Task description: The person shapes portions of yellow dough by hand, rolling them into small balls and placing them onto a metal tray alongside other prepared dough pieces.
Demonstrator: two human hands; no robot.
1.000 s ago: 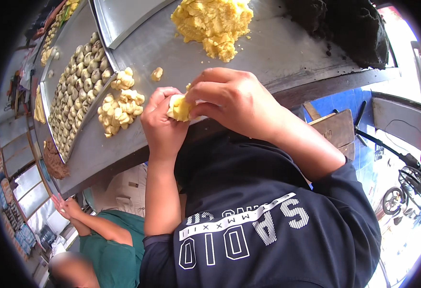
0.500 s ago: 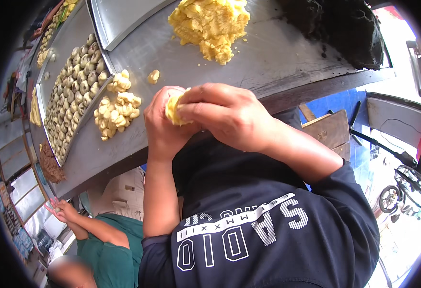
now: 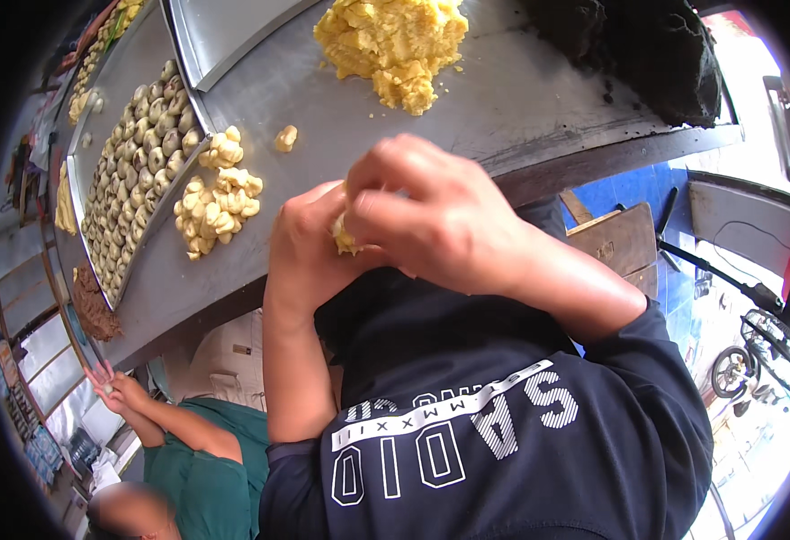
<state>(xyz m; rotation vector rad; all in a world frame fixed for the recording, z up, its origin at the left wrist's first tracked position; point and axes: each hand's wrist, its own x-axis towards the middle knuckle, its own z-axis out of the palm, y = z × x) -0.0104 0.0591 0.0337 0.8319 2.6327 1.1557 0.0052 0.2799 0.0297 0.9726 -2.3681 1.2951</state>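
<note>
We close our left hand around a small yellow piece; our right hand curls over it, though we cannot tell whether its fingertips pinch. Beyond, we see pale lumps on the metal table, then rounded balls in a tray and a yellow mound.

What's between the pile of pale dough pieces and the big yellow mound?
Head view: one small pale lump lies on the metal tabletop between the dough pieces and yellow mound.
</note>
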